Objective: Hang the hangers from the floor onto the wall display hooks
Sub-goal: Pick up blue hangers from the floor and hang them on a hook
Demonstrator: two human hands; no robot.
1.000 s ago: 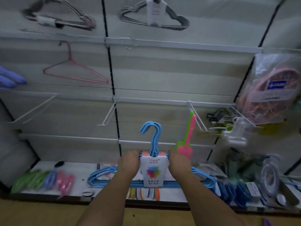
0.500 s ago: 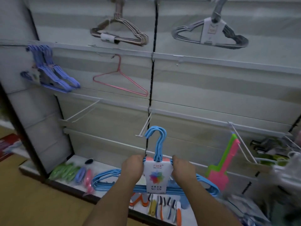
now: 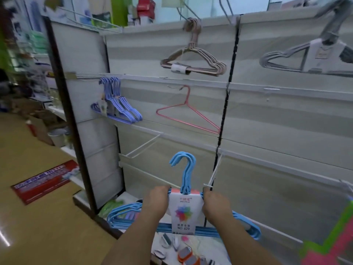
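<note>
Blue plastic, a bundled set of hangers [image 3: 183, 224] banded by a white card label [image 3: 183, 211], is held upright in front of the person, low before the wall display. The left hand [image 3: 155, 202] and the right hand [image 3: 214, 204] each curl round a shoulder of the bundle on either side of the label, so both are closed on it and neither is free. The bundle's hooks [image 3: 184, 167] point up and curve to the left, not yet over anything.

The nearest bare wire display hook [image 3: 214, 173] juts from the rail just beside the right hand, and another empty hook [image 3: 143, 147] stands further left. The likely trouble is alignment: several hook tips are stacked together, and if they meet the wire at an angle only some may catch, leaving the bundle hanging crooked or sliding off. The wire's end sits very close to the right hand's knuckles and could be knocked as the bundle rises. Hung blue hangers [image 3: 116, 104] and a pink hanger [image 3: 188, 113] above could be snagged on an overshoot.
</note>
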